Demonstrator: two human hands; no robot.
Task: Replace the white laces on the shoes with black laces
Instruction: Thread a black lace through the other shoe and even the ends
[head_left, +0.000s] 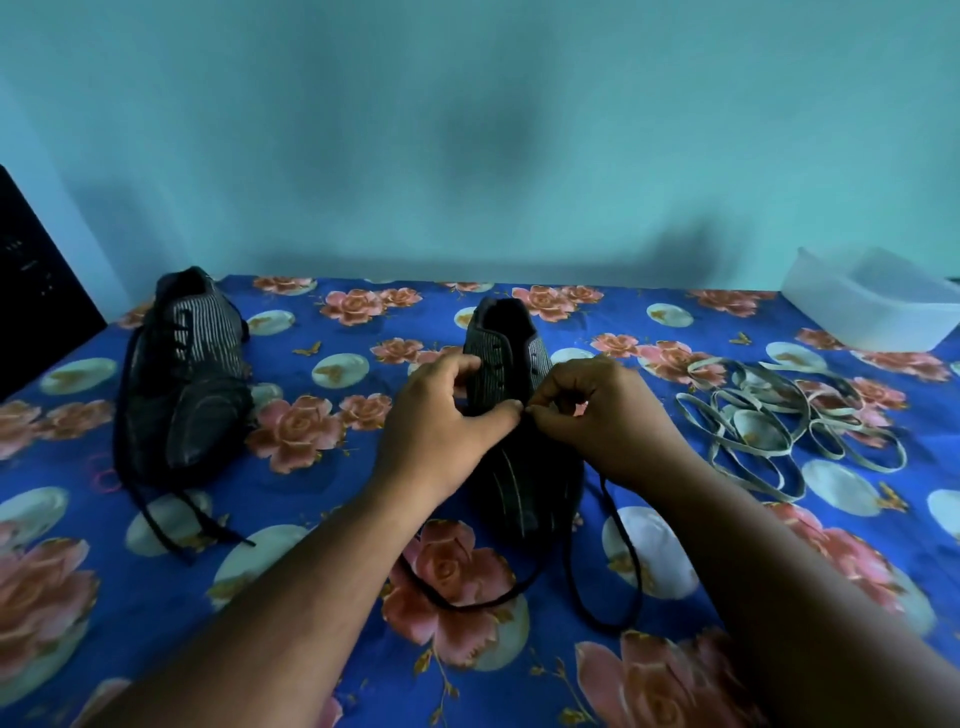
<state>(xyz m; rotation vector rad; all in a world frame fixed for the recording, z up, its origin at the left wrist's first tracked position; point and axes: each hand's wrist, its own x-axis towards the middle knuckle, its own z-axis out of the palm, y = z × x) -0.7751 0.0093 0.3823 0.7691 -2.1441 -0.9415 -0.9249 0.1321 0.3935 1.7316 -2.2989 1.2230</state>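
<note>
Hands met over the near shoe (511, 415) in the head view, the only view given. That shoe stood in the middle of the flowered blue cloth (322, 613), toe toward the person. The left hand (447, 421) held its side, fingers curled against the upper and thumb stretched toward the middle. The right hand (602, 410) had its fingertips pressed together in a narrow pinch just above the lower eyelets; it seemed to hold an end of the black lace (605, 571), but the tip itself was too small and dark to be sure. Two long parts of this lace hung down from the shoe and lay in loops on the cloth near the person.

The second shoe (187, 374) lay well apart on the left. Black lace crossings showed on its eyelets, and its loose ends trailed on the cloth, not tied. The white laces (779, 421) lay in a loose heap on the right, out of both shoes, near a clear plastic box (872, 301).

By my judgement the removing was finished and one shoe was mostly laced. The near shoe was only beginning, since its upper eyelets looked empty, and the tying remained for both.
</note>
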